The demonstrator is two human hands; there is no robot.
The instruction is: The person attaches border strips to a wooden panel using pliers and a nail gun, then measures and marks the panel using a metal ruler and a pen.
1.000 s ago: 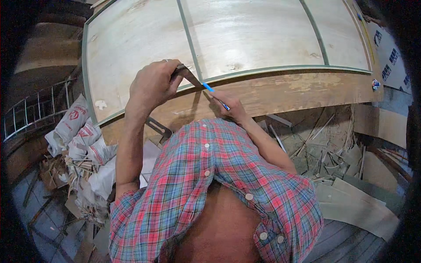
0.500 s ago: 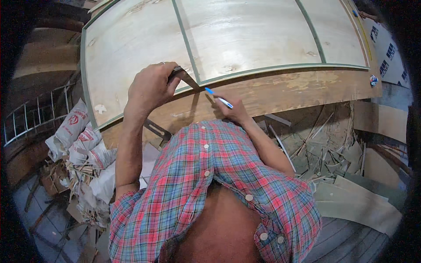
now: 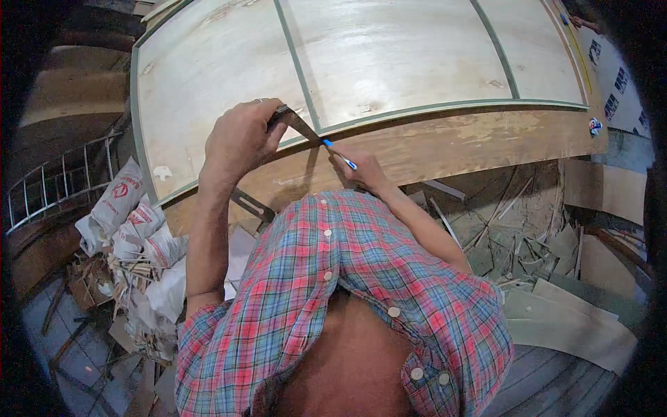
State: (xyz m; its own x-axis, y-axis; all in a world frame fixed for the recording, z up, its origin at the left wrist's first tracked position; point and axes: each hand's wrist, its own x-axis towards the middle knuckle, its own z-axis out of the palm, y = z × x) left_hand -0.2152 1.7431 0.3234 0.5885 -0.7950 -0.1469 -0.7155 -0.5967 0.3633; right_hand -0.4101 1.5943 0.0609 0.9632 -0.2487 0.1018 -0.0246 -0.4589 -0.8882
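Observation:
My left hand (image 3: 243, 142) is closed on a dark flat-bladed tool (image 3: 304, 128), which looks like a try square; its full shape is hidden by my fingers. Its blade slants across the near green edge of a large pale panel (image 3: 389, 62), close to where a green cross strip meets that edge. A blue and white pen (image 3: 344, 161) is pinched in my right hand (image 3: 363, 170). The pen's blue end is at the blade's lower end, where I cannot tell touching from just apart.
The panel lies on a worn brown board (image 3: 445, 142). A slotted dark metal piece (image 3: 251, 206) juts out below my left wrist. White sacks (image 3: 118, 198) and wood scraps lie at left, with more offcuts (image 3: 542, 254) at right. Another person's hand (image 3: 585, 25) shows at far right.
My right hand has shifted slightly left, bringing the pen's blue end up against or very near the blade. The left hand and its tool stay nearly still.

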